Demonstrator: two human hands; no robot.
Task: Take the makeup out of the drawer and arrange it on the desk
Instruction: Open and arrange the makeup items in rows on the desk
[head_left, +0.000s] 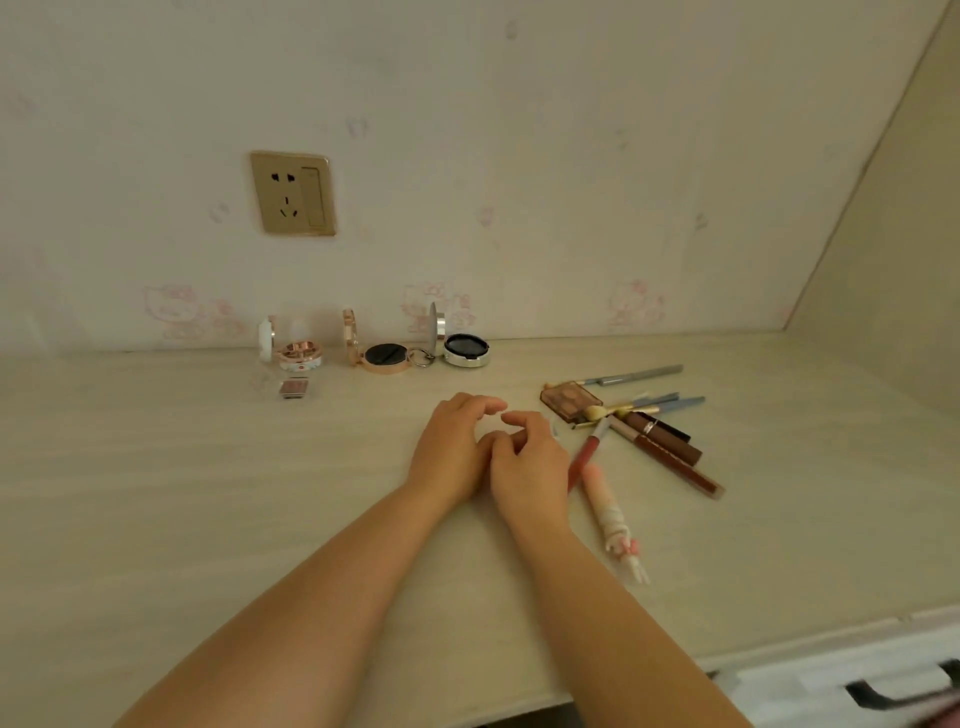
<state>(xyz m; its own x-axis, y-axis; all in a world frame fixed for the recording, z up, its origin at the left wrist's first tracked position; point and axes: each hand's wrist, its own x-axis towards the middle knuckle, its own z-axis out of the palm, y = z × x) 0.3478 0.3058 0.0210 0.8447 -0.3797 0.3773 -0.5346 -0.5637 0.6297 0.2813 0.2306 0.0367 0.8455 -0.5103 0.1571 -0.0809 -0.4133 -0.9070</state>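
Note:
My left hand (451, 447) and my right hand (530, 460) rest close together on the desk (208, 493), thumbs touching, fingers curled. I see nothing held in either. Along the wall stand three open compacts: a white one (291, 349), a rose-gold one (383, 354) and a silver one (464, 347). A small eyeshadow case (294, 388) lies in front of the white one. To the right lies a loose heap: a brown palette (570, 400), grey-blue pencils (636, 374), a small brush (597, 412), brown lip tubes (667, 448), a red lip gloss (584, 457) and a pink pen (613, 519).
A white drawer front (831, 686) with a black handle (878, 693) shows at the bottom right, below the desk edge. A gold wall socket (293, 193) sits above the compacts. A side panel (883, 286) closes off the desk on the right.

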